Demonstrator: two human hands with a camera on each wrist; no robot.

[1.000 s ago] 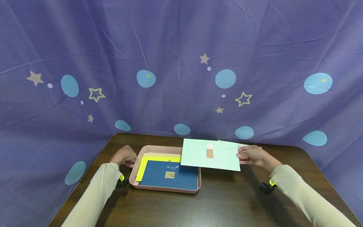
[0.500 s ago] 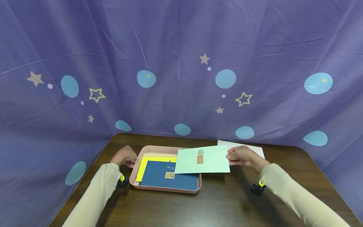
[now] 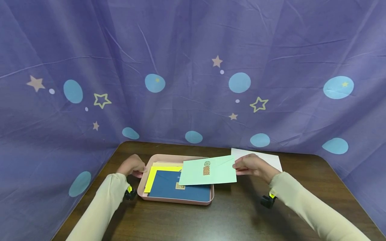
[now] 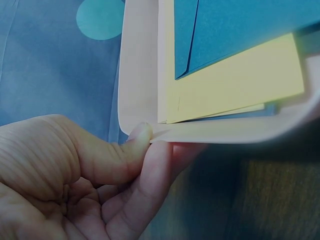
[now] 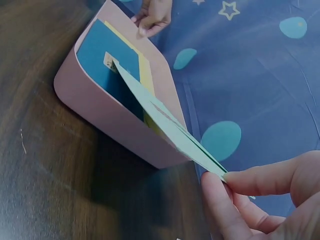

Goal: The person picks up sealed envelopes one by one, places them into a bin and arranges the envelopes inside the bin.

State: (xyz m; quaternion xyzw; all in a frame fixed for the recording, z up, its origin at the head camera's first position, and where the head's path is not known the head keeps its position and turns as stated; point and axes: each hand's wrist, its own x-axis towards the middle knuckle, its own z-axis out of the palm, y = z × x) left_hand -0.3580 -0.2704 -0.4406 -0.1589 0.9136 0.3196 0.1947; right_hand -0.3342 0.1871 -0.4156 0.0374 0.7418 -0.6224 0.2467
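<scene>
At the far left, the left hand (image 3: 132,166) pinched the left rim of the pink tray (image 3: 178,199), thumb on top of the edge and fingers curled beneath it, as the left wrist view showed plainly. The tray sat on the dark wooden surface (image 3: 229,217), close to the back-left corner. Inside it lay a stack of envelopes: a yellow envelope (image 3: 151,175) showing along the left side, with a dark blue envelope (image 3: 169,187) on top bearing a small patterned sticker partly covered from above. Over the tray's right half hung the pale green envelope (image 3: 208,171), held off the stack and slightly tilted, its left end above the blue one and its right end reaching past the tray's right wall. A small orange-and-brown seal marked its middle. The right hand (image 3: 251,166) gripped that envelope by its right edge, thumb and fingertips pinched on the paper, as the right wrist view confirmed. Just behind that hand a white envelope (image 3: 271,160) lay flat on the surface. A purple curtain (image 3: 193,67) with stars and blue dots closed off the back
</scene>
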